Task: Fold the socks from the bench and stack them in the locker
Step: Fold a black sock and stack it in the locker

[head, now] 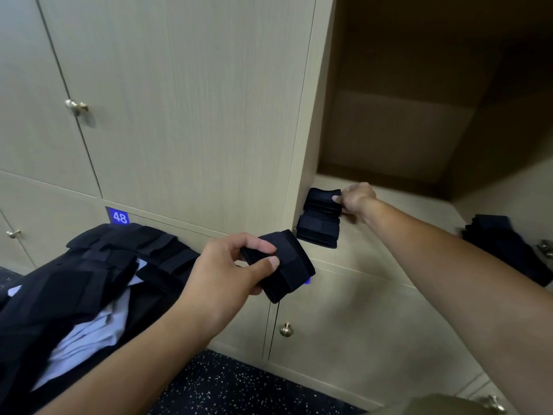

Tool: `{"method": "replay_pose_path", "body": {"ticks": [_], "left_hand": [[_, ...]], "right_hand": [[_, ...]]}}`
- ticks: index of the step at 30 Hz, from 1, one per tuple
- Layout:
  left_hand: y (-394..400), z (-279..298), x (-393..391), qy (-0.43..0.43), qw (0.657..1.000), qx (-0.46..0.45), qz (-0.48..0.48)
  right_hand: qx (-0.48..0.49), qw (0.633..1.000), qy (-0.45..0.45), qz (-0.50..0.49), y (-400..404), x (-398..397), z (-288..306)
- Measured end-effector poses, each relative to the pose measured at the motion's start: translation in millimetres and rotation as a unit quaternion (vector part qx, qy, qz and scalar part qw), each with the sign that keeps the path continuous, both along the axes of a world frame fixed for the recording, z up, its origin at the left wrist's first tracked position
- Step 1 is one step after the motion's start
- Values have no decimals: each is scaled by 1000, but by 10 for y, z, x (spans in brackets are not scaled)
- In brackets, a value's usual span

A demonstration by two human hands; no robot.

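The open locker (419, 130) fills the frame from 12 to 3 o'clock, its floor already carrying folded pairs, so stacking looks well under way. At 8 o'clock the counter is hidden under a heap of dark clothing (74, 289) and a row of unfolded socks (134, 244), kept within easy reach of the locker. Just inside the locker's front edge, right of centre, sit two stacks (320, 218), one behind the other; a third dark pile (505, 247) lies at 3 o'clock. The right hand (356, 200) has its fingers pinched on the rear stack's top sock, probably squaring it. The left hand (227, 271) holds a folded sock (287, 265) clamped between thumb and fingers at centre, its long axis running from 11 to 5 o'clock, seemingly next for stacking.
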State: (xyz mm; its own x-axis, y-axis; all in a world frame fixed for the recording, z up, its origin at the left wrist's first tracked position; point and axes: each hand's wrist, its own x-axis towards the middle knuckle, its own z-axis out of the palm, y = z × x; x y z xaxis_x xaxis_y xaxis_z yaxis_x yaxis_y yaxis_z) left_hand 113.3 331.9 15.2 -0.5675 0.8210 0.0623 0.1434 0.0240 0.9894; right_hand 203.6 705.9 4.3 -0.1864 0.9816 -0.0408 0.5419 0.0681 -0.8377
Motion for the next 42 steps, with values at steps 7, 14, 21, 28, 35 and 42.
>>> {"method": "replay_pose_path", "body": {"ticks": [7, 14, 21, 28, 35, 42], "left_hand": [[-19, 8, 10, 7, 1000, -6, 1], [9, -12, 45, 10, 1000, -8, -7], [73, 10, 35, -2, 1000, -16, -12], [172, 70, 99, 25, 996, -54, -63], [196, 81, 150, 65, 995, -66, -36], [144, 74, 158, 129, 989, -75, 15]], "right_hand": [[13, 995, 80, -62, -22, -3, -65], [32, 991, 104, -83, -70, -49, -143], [95, 989, 97, -65, -528, 189, 2], [47, 973, 104, 199, -1653, 594, 122], [25, 909, -7, 415, -2128, 907, 146], [-24, 957, 39, 287, -1859, 1055, 61]]}}
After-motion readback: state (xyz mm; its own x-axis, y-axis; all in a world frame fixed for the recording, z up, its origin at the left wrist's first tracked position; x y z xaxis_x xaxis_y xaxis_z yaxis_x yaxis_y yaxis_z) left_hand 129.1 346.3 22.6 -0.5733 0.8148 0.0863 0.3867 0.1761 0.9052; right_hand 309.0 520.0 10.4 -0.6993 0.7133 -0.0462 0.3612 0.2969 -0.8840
